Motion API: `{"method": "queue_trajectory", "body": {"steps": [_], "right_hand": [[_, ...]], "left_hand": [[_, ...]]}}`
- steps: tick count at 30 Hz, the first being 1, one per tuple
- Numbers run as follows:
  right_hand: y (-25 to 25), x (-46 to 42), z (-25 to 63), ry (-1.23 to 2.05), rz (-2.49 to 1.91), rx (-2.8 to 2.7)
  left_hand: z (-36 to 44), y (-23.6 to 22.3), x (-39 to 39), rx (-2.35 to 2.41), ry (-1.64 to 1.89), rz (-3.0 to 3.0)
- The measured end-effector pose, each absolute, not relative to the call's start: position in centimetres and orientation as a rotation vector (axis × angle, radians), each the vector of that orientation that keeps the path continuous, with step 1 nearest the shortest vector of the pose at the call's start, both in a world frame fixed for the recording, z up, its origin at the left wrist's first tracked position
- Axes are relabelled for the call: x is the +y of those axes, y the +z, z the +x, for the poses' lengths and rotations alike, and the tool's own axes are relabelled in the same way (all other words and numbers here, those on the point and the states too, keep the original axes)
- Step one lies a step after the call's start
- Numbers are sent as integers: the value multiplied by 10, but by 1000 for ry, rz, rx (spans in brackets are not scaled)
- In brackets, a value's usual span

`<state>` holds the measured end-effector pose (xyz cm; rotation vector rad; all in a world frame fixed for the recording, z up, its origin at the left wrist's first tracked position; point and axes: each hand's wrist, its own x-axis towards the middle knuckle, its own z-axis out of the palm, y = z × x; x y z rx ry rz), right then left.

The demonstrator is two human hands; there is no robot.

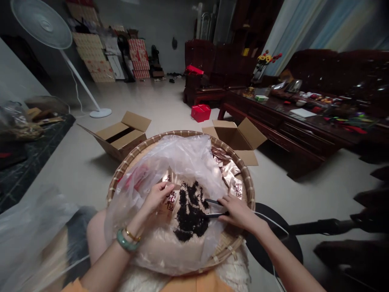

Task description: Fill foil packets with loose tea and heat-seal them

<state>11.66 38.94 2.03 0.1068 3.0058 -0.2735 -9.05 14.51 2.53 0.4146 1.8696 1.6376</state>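
Observation:
A round woven bamboo tray rests on my lap, lined with a clear plastic sheet. A dark pile of loose tea leaves lies in its middle. My left hand pinches a small gold packet with dark characters, held at the left edge of the pile. My right hand grips a dark metal scoop whose tip reaches into the leaves. More gold packets lie along the tray's right side.
Two open cardboard boxes and a red box sit on the floor beyond the tray. A white standing fan is at the left, a dark wooden table and sofa at the right. A black fan base lies by my right arm.

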Motion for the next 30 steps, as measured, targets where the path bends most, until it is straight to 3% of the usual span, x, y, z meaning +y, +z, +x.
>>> {"method": "queue_trajectory", "body": {"steps": [3,8,11,14,17,20,23,30], "right_hand": [[27,380,109,-479,248,3081],[34,344,67,-1567,377,2971],[33,341,54,-2031,560,2758],[37,376,59,-2420,887,2571],[44,433,68,-2711,1250,2469],[46,471,67,-2656,1461,2420],[43,465,59,-2366,1471,2590],[35,355,40,-1564,257,2958]], "left_hand": [[-83,29,156,1893,1645,452],[-61,39,182,1893,1534,696],[-67,40,184,1908,1466,769],[-94,35,170,2187,1316,721],[-123,26,156,2582,932,731],[-133,14,157,2674,769,683],[-128,2,169,2701,714,633],[-114,1,166,2693,782,712]]}}
